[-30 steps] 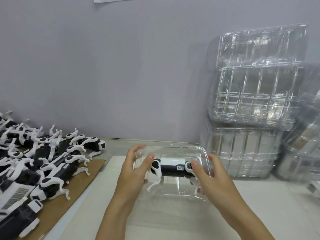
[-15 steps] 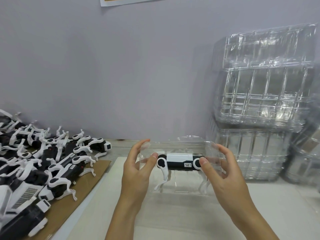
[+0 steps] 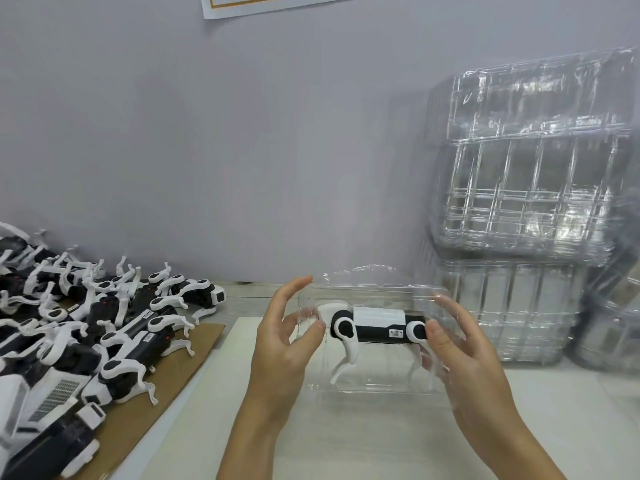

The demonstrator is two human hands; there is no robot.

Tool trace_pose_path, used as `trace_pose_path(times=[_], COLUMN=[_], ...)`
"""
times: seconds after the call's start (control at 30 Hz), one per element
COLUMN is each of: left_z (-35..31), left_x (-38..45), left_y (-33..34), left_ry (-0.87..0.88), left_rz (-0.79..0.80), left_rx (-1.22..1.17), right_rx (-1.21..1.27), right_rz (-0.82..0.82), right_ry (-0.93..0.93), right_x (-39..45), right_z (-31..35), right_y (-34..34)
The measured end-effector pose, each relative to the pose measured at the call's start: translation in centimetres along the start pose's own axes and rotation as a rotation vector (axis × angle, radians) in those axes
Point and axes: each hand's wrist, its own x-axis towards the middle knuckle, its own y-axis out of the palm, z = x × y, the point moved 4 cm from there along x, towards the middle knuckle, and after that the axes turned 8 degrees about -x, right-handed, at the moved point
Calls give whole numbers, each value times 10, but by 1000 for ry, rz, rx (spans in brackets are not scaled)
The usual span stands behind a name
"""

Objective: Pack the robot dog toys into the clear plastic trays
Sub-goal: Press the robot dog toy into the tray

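- you're holding a clear tray (image 3: 374,296) upright in front of you, just above the white mat (image 3: 346,438), one hand at each end.
- your left hand (image 3: 282,344) is gripping the tray's left end: thumb curling onto the near face, the other fingers reaching around behind the plastic.
- your right hand (image 3: 464,358) is doing the same at the right end, thumb pressing right beside the dog's round black-and-white hip joint, fingers showing blurry through the plastic behind.
- the dog (image 3: 377,323) is sitting inside the tray, body lying level, black with a white back panel and a small label on its side. its white legs are hanging down toward the tray's bottom edge.
- can't tell whether the dog is fully seated in its pocket, the plastic is too glary.
- off to your left, a big heap of dogs (image 3: 86,327) is lying on a cardboard sheet (image 3: 180,372), legs sticking up every which way, well apart from your hands.
- on your right, stacks of empty trays (image 3: 530,188) are piling up against the wall (image 3: 242,150), reaching well above the tray you're holding.
- a paper sheet (image 3: 263,3) with an orange border is poking in at the top of the wall.
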Motion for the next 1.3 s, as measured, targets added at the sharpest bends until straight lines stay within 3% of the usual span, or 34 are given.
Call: trace_pose_path(times=[0.57,0.9,1.17,1.3], left_z=[2,5,6,10], left_x=[-1,-2,-3,-3], left_y=[3,-3,-6,-10], left_ry=[11,-215,-366,-414], left_rz=[66,143,-3,-59], left_rx=[-32,-78,-52,-67], right_rx=[-21,-33,-37,-230], right_rz=[31,269,307,278], right_ry=[-45,321,418,375], right_x=[0,4,-2,-3], right_z=[9,16,18,23], right_y=[-4,-10,-9,-15])
